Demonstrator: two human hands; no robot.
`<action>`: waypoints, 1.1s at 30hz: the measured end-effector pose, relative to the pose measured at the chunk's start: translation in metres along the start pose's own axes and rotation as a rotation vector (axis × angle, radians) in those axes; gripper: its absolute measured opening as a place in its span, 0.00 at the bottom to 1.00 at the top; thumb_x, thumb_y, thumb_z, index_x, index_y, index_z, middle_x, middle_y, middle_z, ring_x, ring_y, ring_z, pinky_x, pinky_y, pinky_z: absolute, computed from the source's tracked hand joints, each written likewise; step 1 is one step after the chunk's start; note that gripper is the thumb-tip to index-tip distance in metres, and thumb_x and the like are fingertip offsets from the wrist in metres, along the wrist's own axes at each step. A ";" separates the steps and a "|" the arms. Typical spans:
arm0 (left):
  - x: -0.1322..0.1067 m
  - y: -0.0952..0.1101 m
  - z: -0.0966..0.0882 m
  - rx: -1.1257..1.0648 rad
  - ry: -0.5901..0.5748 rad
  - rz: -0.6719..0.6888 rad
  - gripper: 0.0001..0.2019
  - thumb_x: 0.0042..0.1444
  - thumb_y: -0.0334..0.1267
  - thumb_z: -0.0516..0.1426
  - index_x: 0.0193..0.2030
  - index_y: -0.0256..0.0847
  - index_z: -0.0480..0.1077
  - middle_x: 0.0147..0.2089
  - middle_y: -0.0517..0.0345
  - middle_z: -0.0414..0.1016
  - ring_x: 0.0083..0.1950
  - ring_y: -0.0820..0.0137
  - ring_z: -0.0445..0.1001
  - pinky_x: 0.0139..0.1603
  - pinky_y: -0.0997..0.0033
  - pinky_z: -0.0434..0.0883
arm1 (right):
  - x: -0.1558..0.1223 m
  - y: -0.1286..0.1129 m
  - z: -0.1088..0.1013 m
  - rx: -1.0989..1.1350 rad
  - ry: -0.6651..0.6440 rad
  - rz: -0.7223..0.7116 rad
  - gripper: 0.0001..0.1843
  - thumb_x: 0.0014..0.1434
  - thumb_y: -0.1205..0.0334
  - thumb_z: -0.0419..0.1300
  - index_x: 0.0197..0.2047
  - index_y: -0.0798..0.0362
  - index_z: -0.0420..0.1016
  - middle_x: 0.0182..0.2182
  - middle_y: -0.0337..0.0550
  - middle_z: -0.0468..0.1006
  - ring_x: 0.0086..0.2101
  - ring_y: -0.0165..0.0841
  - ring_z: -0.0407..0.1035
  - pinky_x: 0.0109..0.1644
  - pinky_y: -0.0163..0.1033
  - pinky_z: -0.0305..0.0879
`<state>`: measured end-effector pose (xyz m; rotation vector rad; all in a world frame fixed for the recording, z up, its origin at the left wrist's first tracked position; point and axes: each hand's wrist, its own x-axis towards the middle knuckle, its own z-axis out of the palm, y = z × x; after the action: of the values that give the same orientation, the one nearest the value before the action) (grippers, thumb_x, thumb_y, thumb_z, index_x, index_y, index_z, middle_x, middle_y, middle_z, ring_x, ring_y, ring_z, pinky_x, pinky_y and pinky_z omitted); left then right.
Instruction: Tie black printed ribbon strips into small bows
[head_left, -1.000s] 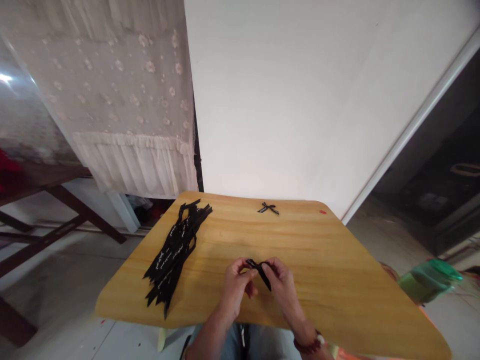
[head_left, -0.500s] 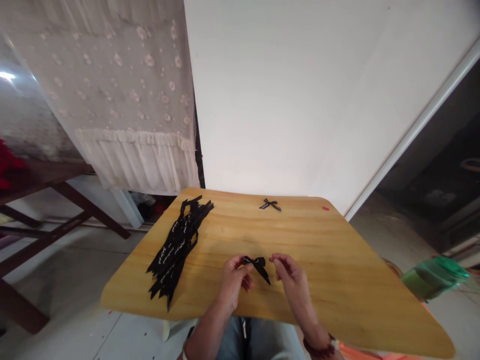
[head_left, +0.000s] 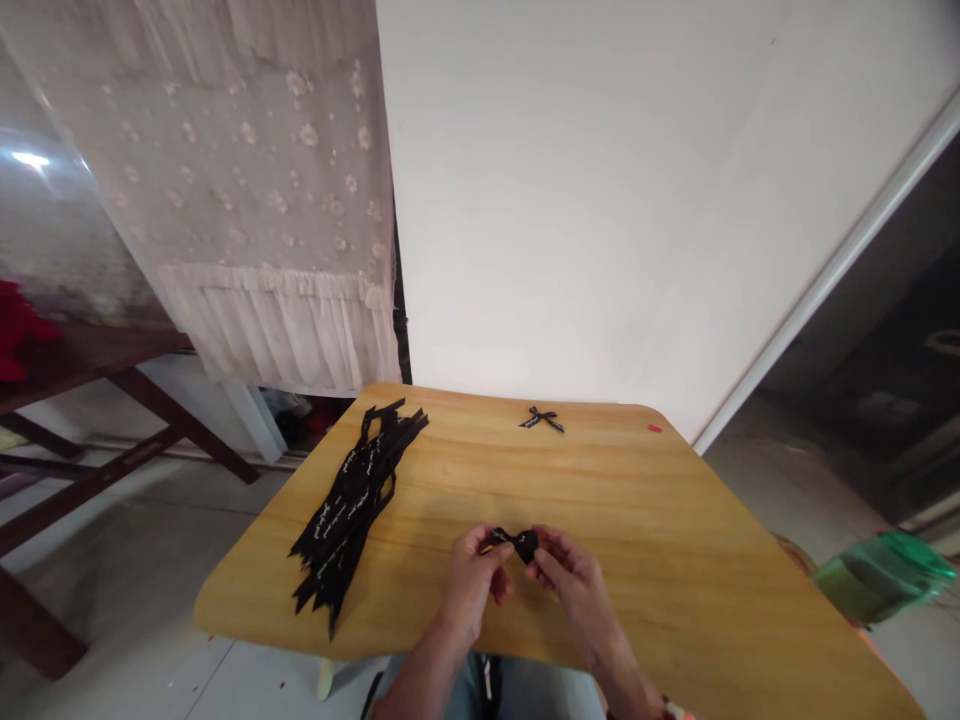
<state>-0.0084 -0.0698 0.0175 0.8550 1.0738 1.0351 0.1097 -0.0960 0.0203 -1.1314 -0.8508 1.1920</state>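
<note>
Between my hands, over the near part of the wooden table (head_left: 600, 490), is a black ribbon bow (head_left: 523, 544) with pale print. My left hand (head_left: 474, 580) pinches the bow's left loop between thumb and fingers. On the other side, my right hand (head_left: 571, 575) has its thumb and fingertips closed on the right loop. The ribbon's tails are mostly hidden by the fingers. A finished-looking black bow (head_left: 542, 419) with white lettering lies at the table's far edge. To my left is a pile of black printed ribbon strips (head_left: 346, 510), their ends cut to points.
A small red piece (head_left: 655, 428) lies near the far right corner of the table. Behind stands a white wall panel (head_left: 570, 200), with a lace curtain (head_left: 277, 200) to its left. A dark wooden bench (head_left: 142, 400) is at left, a green container (head_left: 881, 577) at right.
My right hand has moved in to the left and now grips the bow's right side, where it was apart before. My left hand keeps its pinch. The view has shifted slightly.
</note>
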 end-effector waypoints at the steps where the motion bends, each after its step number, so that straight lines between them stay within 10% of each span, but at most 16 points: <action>1: 0.000 0.000 0.000 0.001 -0.002 0.000 0.09 0.38 0.38 0.57 0.26 0.37 0.62 0.12 0.68 0.62 0.10 0.79 0.59 0.08 0.81 0.51 | 0.000 0.000 0.000 0.002 0.002 -0.002 0.17 0.40 0.57 0.64 0.34 0.56 0.72 0.22 0.39 0.73 0.20 0.27 0.64 0.23 0.31 0.57; 19: 0.000 -0.008 0.010 -0.097 -0.044 -0.066 0.10 0.37 0.37 0.57 0.22 0.38 0.59 0.12 0.71 0.59 0.07 0.82 0.55 0.06 0.84 0.45 | -0.003 0.026 -0.010 -0.308 0.039 -0.166 0.15 0.47 0.57 0.57 0.38 0.55 0.67 0.29 0.46 0.76 0.26 0.36 0.72 0.31 0.38 0.67; 33: 0.000 -0.011 0.004 -0.259 -0.047 -0.226 0.09 0.39 0.26 0.58 0.28 0.35 0.62 0.26 0.55 0.73 0.27 0.67 0.75 0.23 0.76 0.70 | -0.010 0.033 -0.013 -0.307 0.040 -0.221 0.10 0.51 0.58 0.53 0.34 0.53 0.69 0.31 0.44 0.76 0.32 0.34 0.70 0.35 0.36 0.67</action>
<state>-0.0015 -0.0731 0.0083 0.5337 0.9481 0.9345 0.1114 -0.1090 -0.0145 -1.2644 -1.1241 0.8729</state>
